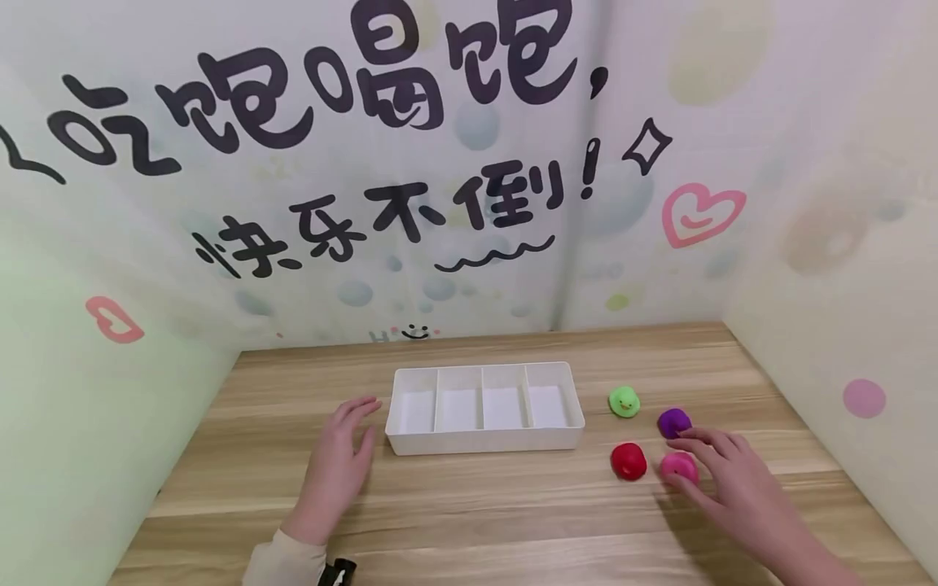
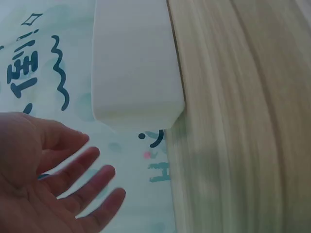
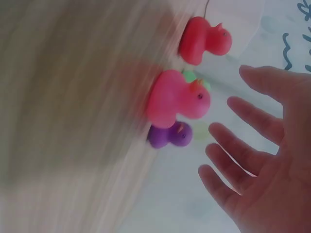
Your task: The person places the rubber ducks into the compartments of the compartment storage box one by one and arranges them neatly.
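Observation:
My right hand hovers over the pink rubber duck, fingers spread and apart from it in the right wrist view. Close around stand a red duck, a purple duck and a green duck. The right wrist view has the pink duck in front, the red duck above it, the purple duck below, and the green one mostly hidden behind. Beside the left end of a white divided tray, my left hand is held with relaxed fingers and nothing in them.
The tray's several compartments hold nothing. Wood-grain tabletop stretches under everything. A printed backdrop rises behind the table, with pale side walls left and right.

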{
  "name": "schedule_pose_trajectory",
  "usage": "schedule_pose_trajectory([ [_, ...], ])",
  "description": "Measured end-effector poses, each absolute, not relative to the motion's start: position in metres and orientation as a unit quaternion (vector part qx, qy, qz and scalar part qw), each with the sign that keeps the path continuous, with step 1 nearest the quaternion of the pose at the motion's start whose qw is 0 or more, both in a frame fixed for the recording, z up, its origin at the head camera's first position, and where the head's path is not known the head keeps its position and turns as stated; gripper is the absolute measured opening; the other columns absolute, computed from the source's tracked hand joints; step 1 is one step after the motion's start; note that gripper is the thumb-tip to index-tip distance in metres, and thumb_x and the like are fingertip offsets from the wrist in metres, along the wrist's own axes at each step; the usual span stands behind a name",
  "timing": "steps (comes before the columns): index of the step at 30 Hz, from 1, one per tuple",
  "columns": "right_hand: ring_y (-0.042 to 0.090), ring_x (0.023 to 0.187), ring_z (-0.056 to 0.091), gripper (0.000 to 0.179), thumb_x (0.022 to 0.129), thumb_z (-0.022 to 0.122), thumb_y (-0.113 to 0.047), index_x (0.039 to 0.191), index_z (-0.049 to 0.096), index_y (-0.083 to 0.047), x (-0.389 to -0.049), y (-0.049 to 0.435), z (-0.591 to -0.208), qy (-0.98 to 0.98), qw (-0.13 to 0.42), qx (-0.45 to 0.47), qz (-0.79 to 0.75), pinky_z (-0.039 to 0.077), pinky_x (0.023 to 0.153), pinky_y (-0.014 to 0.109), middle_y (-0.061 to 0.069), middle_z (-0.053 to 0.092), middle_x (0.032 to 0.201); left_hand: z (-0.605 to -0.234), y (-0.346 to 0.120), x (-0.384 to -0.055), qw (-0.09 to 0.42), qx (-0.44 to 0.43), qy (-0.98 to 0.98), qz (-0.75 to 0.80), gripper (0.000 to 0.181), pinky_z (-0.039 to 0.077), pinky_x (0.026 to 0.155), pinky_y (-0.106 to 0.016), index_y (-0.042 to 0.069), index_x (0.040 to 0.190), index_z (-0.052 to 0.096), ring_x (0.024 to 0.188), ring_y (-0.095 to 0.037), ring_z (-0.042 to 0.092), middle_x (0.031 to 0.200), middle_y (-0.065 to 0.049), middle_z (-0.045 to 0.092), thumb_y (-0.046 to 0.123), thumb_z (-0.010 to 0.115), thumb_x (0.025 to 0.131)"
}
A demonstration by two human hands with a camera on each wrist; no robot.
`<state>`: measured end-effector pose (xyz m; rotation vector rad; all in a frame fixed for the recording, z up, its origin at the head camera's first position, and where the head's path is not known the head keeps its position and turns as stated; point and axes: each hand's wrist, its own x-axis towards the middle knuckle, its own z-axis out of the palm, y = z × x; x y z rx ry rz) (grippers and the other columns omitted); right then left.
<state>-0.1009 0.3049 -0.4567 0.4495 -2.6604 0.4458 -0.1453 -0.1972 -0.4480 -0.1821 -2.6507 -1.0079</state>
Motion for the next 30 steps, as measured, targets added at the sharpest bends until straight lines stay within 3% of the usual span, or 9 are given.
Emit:
schedule_pose_trajectory([
  [6, 0.038, 0.109, 0.062, 0.047, 0.073, 0.093, -0.022, 0.115, 0.074, -0.012, -0.096, 0.314, -0.461, -0.962, 0.163, 0.146, 0.162, 0.052, 0.089, 0.062, 0.012, 0.07, 0.118, -0.451, -0.202, -0.153, 0.13, -0.088, -0.911, -0.382, 0.035, 0.048, 0.106, -0.059, 0.001, 0.134, 0.064, 0.136, -0.039, 0.052, 0.144, -0.013, 0.06, 0.001, 0.064, 0.099],
  [9, 0.036, 0.106, 0.066, 0.046, 0.07, 0.095, -0.023, 0.111, 0.075, -0.014, -0.095, 0.316, -0.465, -0.961, 0.173, 0.152, 0.152, 0.053, 0.088, 0.059, 0.008, 0.073, 0.113, -0.452, -0.206, -0.156, 0.126, -0.1, -0.912, -0.378, 0.034, 0.051, 0.101, -0.058, 0.003, 0.134, 0.064, 0.136, -0.038, 0.053, 0.144, -0.012, 0.059, 0.004, 0.065, 0.1],
  [17, 0.026, 0.095, 0.071, 0.043, 0.065, 0.097, -0.023, 0.102, 0.076, -0.018, -0.099, 0.321, -0.465, -0.956, 0.201, 0.169, 0.13, 0.058, 0.082, 0.049, -0.002, 0.075, 0.102, -0.46, -0.207, -0.157, 0.139, -0.118, -0.913, -0.365, 0.033, 0.046, 0.106, -0.06, 0.005, 0.131, 0.066, 0.133, -0.036, 0.051, 0.142, -0.011, 0.061, 0.004, 0.067, 0.098],
  [23, 0.024, 0.091, 0.07, 0.041, 0.066, 0.096, -0.023, 0.101, 0.075, -0.021, -0.1, 0.319, -0.466, -0.96, 0.188, 0.158, 0.135, 0.059, 0.079, 0.045, -0.008, 0.074, 0.1, -0.466, -0.213, -0.16, 0.149, -0.137, -0.915, -0.35, 0.031, 0.053, 0.093, -0.05, 0.009, 0.128, 0.069, 0.126, -0.029, 0.055, 0.14, -0.006, 0.064, 0.006, 0.069, 0.097],
  [30, 0.022, 0.091, 0.07, 0.038, 0.071, 0.095, -0.026, 0.102, 0.073, -0.021, -0.098, 0.316, -0.466, -0.969, 0.154, 0.129, 0.147, 0.059, 0.076, 0.043, -0.007, 0.073, 0.1, -0.471, -0.221, -0.167, 0.134, -0.173, -0.916, -0.336, 0.031, 0.054, 0.094, -0.048, 0.01, 0.13, 0.067, 0.129, -0.026, 0.054, 0.144, -0.003, 0.062, 0.013, 0.068, 0.099],
])
